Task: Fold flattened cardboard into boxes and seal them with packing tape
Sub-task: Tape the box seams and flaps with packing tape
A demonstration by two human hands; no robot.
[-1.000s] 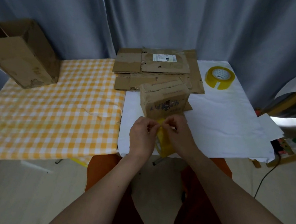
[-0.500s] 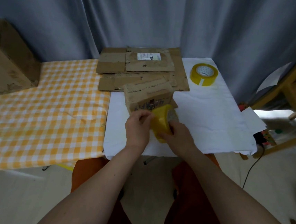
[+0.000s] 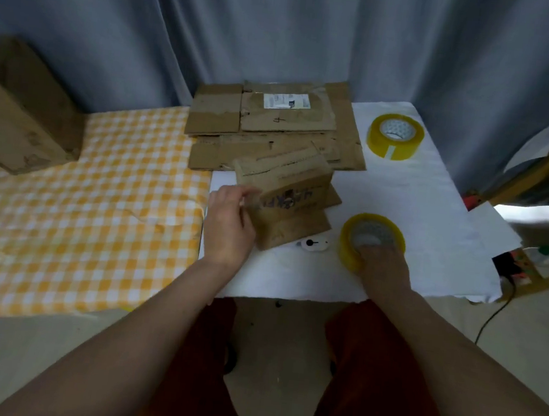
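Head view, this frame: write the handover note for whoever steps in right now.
Left hand: at the small box's left side, fingers blurred, grip unclear.
Right hand: grips the near tape roll on the white sheet.
Spare tape roll far right; flattened cardboard stacked behind the box; a folded box stands far left.
Done: small box folded up.
Left: tape it, then fold the stack.
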